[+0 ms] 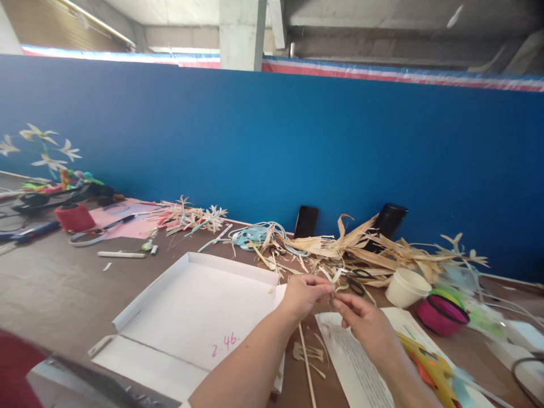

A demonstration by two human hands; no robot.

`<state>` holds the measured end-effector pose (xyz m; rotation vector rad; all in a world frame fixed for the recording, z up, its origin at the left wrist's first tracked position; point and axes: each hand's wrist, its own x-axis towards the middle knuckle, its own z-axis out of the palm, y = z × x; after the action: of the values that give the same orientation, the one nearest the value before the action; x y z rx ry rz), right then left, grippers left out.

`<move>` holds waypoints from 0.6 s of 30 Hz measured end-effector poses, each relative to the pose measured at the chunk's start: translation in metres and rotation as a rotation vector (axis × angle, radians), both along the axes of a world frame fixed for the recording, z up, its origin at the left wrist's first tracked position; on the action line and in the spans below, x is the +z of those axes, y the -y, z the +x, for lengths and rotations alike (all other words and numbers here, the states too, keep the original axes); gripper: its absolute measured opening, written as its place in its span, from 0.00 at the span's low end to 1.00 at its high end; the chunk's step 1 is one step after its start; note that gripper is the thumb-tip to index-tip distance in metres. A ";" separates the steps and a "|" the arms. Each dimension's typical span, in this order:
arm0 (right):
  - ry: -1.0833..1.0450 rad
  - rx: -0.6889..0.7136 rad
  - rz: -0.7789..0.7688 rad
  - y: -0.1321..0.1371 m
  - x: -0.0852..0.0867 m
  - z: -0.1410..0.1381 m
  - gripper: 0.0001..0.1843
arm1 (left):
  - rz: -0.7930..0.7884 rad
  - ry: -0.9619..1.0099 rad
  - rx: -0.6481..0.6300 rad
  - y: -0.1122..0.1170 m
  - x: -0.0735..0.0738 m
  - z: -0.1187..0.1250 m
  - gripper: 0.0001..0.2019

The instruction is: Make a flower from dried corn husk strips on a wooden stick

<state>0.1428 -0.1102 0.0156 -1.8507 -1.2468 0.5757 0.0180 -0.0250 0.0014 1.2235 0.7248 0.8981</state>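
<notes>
Hands point(304, 296) pinching slim pale strip point(337, 276); crinkled, papery husks point(325, 245) beyond.

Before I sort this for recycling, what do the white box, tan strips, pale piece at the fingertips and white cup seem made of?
White box: probably matte cardboard, given its folded walls and crease.
Tan strips: likely dried husk, dull, with ragged, curling ends.
Pale piece: perhaps husk too, but too small to tell.
White cup: smooth-looking; paper or plastic, left open.

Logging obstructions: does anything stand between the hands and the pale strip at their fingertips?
Nothing visible does: the left hand appears to pinch the pale strip; the right hand is close beside, contact unclear.
</notes>
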 end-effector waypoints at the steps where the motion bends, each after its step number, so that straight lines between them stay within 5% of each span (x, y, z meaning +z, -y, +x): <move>1: 0.014 -0.017 -0.014 0.002 0.001 0.005 0.22 | -0.005 0.004 0.008 -0.001 0.000 0.000 0.14; 7: 0.168 -0.156 -0.039 0.016 0.005 0.041 0.22 | -0.036 0.021 0.027 -0.004 -0.003 0.000 0.16; 13: 0.419 0.101 -0.173 0.025 0.002 0.025 0.11 | -0.044 0.023 0.047 -0.004 -0.002 -0.001 0.18; 18: 0.606 0.150 -0.254 0.022 -0.009 0.009 0.10 | -0.045 0.016 0.038 -0.006 -0.005 0.000 0.17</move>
<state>0.1522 -0.1326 0.0068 -2.2532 -1.7817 0.2586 0.0176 -0.0195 -0.0039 1.1653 0.7535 0.9174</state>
